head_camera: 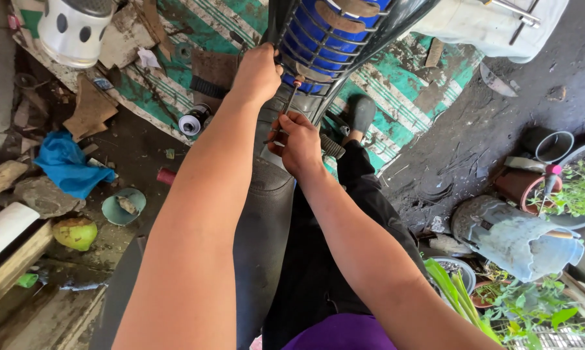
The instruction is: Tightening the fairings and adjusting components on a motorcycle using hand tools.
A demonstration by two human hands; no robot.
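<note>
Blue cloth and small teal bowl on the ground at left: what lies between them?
Only bare, dirty ground shows between the blue cloth and the teal bowl in the head view; the yellow-green fruit sits lower, outside that gap.

The wire guard looks like dark metal with a glossy coat, and the blue part behind it is smooth, shiny plastic. The screwdriver has a thin metal shaft. The mat seems woven plastic, green and white, dirty and worn. The ground is rough, matt dark earth. The blue cloth is soft and crumpled.
</note>
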